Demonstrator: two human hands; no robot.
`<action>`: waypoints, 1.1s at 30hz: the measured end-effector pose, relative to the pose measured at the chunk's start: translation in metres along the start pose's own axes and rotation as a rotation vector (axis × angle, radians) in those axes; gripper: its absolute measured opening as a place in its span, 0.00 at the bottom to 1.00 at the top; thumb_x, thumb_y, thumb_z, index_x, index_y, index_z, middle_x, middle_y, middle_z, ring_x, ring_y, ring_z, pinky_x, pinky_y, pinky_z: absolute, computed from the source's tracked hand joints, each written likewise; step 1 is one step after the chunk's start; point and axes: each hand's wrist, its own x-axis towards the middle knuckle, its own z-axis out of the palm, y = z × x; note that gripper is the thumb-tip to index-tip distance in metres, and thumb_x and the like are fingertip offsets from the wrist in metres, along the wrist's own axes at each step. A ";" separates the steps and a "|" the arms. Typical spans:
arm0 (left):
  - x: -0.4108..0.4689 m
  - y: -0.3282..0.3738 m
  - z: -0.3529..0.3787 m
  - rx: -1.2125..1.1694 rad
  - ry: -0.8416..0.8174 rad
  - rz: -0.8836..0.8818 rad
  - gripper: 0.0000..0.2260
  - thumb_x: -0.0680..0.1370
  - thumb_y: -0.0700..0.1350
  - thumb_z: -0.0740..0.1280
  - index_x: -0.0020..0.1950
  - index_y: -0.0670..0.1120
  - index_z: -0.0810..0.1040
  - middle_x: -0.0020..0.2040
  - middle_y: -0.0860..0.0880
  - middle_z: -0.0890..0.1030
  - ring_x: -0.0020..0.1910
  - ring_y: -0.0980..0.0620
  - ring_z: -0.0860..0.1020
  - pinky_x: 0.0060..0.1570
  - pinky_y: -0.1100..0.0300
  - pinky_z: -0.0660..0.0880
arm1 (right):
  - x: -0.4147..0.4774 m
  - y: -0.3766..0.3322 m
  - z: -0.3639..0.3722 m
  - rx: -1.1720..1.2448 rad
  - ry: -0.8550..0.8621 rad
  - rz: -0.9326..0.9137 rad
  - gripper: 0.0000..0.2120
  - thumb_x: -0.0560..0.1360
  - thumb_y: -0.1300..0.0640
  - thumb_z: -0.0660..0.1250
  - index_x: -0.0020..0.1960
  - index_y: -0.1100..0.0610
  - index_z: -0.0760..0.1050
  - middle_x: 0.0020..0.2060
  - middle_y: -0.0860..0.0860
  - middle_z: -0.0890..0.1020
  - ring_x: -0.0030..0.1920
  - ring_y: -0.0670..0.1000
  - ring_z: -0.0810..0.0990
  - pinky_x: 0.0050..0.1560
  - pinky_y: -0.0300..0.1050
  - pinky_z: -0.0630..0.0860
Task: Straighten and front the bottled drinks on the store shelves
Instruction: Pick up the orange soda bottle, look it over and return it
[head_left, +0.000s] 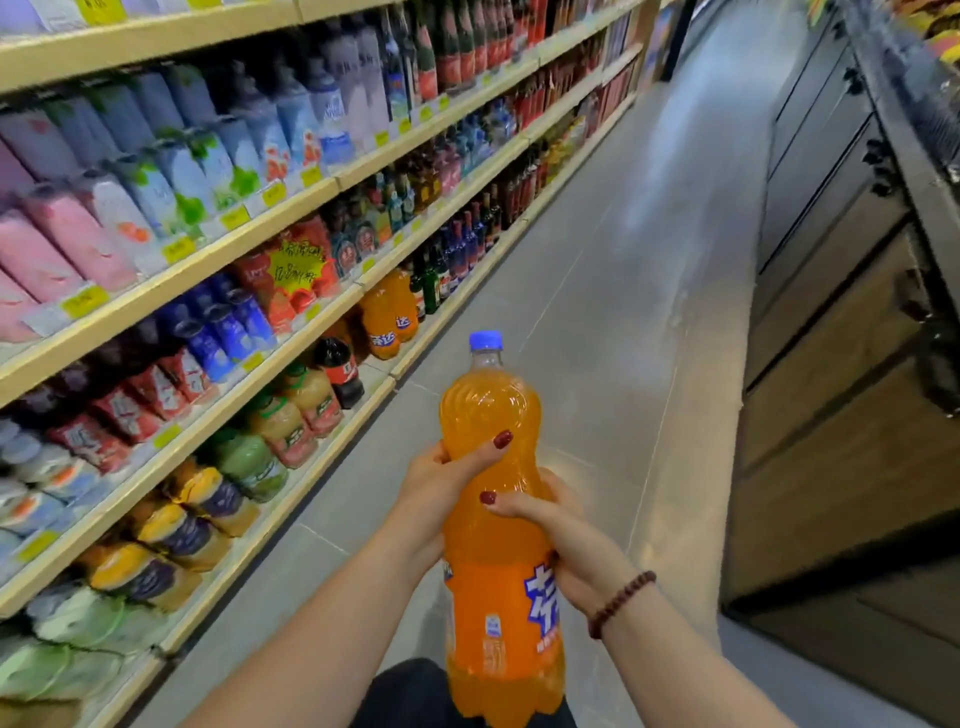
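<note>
Two hands grip orange soda bottle (493, 467) upright over aisle floor (649, 260).

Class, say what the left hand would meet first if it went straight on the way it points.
The orange bottle, at once: the left hand grips its side, so no gap remains between them.

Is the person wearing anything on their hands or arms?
Both forearms are bare, with no sleeves showing. The left hand and right hand have dark red nail polish. A bracelet of dark reddish-brown beads circles the right wrist.
</note>
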 end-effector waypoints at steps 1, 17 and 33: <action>0.010 0.005 0.009 -0.003 0.010 0.006 0.35 0.52 0.59 0.78 0.57 0.51 0.78 0.47 0.47 0.86 0.45 0.45 0.85 0.39 0.51 0.81 | 0.008 -0.010 -0.009 -0.009 -0.018 0.004 0.35 0.59 0.51 0.80 0.64 0.51 0.71 0.50 0.53 0.86 0.49 0.57 0.86 0.45 0.54 0.82; 0.273 0.115 0.036 -0.073 0.120 0.036 0.31 0.54 0.58 0.79 0.54 0.51 0.80 0.45 0.47 0.87 0.42 0.46 0.85 0.36 0.53 0.81 | 0.249 -0.174 -0.070 -0.013 -0.128 0.074 0.36 0.59 0.56 0.80 0.65 0.54 0.72 0.51 0.56 0.85 0.48 0.58 0.86 0.40 0.51 0.82; 0.481 0.219 0.022 -0.229 0.609 0.086 0.36 0.51 0.63 0.76 0.56 0.51 0.80 0.50 0.47 0.85 0.50 0.45 0.83 0.54 0.45 0.79 | 0.509 -0.316 -0.081 -0.290 -0.454 0.289 0.41 0.56 0.51 0.82 0.66 0.50 0.69 0.49 0.53 0.86 0.47 0.55 0.86 0.38 0.48 0.82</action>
